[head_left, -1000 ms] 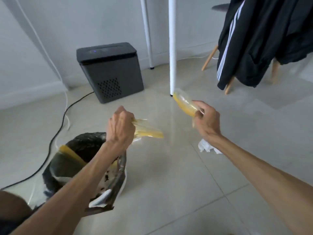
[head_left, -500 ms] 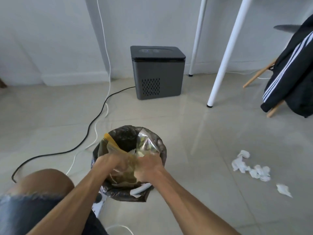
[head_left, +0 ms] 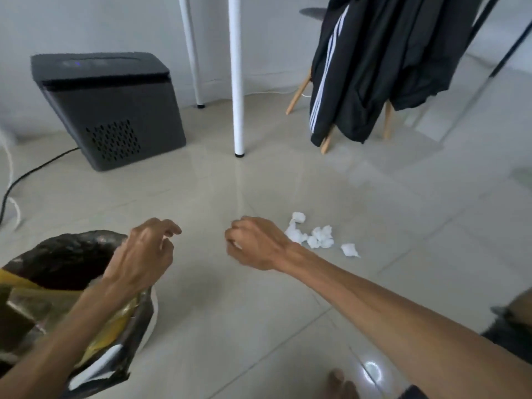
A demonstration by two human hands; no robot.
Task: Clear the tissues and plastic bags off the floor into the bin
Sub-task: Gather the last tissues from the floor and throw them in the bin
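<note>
Both hands hang empty above the floor tiles: the left hand (head_left: pixel 144 254) loosely open at the bin (head_left: pixel 72 249) rim, the right hand (head_left: pixel 253 243) half-curled, holding nothing. Yellow plastic bags (head_left: pixel 112 332) sit in the bin. Crumpled tissues (head_left: pixel 316 237) lie just beyond the right hand.

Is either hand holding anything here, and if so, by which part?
Nothing is held. The left hand hangs loosely curled above the bin, and the right hand is curled but empty, beside the tissues on the floor.
</note>
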